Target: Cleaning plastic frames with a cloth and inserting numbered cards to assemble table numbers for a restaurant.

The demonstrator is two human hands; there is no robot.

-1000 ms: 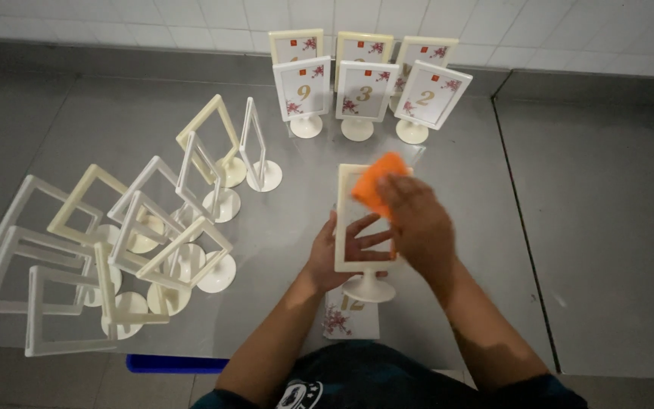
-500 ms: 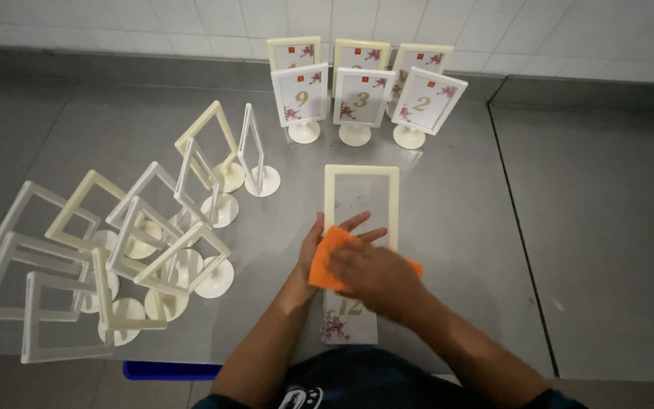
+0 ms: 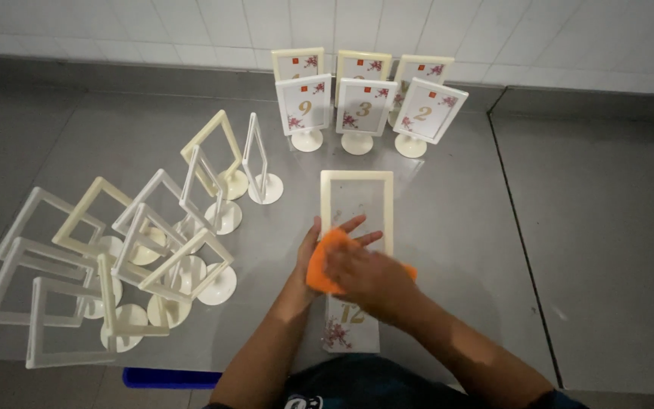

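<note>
Orange cloth (image 3: 325, 266) (right hand (image 3: 369, 276)) now lower — frame (image 3: 356, 198) uncovered.

Steel table (image 3: 539, 227) bearing cream frames (image 3: 153, 250), card stands (image 3: 363, 106), a flat frame (image 3: 357, 197).

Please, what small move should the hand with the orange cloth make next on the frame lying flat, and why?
Probably slide the orange cloth up toward the far end of the cream frame. The right hand presses the cloth on the near end, while the far panel lies uncovered and looks smudged. The left hand steadies the frame from the side, so it should stay where it is.
</note>
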